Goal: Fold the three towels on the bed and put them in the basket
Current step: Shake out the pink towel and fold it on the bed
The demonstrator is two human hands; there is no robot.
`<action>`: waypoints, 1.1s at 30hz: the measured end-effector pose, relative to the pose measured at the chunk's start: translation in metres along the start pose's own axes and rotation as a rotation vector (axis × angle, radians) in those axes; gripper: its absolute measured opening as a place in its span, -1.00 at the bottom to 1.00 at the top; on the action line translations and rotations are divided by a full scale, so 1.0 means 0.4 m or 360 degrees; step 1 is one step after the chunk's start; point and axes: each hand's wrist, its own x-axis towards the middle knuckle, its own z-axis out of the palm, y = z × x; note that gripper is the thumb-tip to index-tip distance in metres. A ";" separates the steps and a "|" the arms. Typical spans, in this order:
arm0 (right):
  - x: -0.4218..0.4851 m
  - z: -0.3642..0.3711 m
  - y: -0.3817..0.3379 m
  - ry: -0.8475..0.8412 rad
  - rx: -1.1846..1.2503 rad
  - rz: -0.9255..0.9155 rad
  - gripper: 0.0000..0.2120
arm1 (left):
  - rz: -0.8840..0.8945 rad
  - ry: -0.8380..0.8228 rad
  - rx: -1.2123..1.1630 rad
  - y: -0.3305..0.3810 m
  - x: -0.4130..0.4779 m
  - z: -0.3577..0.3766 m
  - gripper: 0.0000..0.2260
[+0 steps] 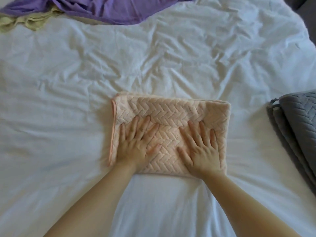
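A pale pink towel (171, 110) with a herringbone weave lies folded into a rectangle on the white bed sheet (68, 100). My left hand (136, 144) rests flat on its left half, fingers spread. My right hand (201, 147) presses flat on its right half, fingers spread too. Neither hand grips anything. A grey towel (297, 120) of the same weave lies folded at the right edge of the bed. A purple towel (106, 9) lies crumpled at the far edge. No basket is in view.
A pale yellow-green cloth (25, 21) is bunched at the far left, partly under the purple towel. The white sheet is wrinkled across the middle. A dark surface (307, 7) shows past the bed's far right corner.
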 end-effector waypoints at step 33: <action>-0.104 -0.406 0.157 -0.0192 0.2508 0.1176 -0.76 | -0.1057 -0.0363 -0.2383 -0.111 0.028 -0.463 -0.23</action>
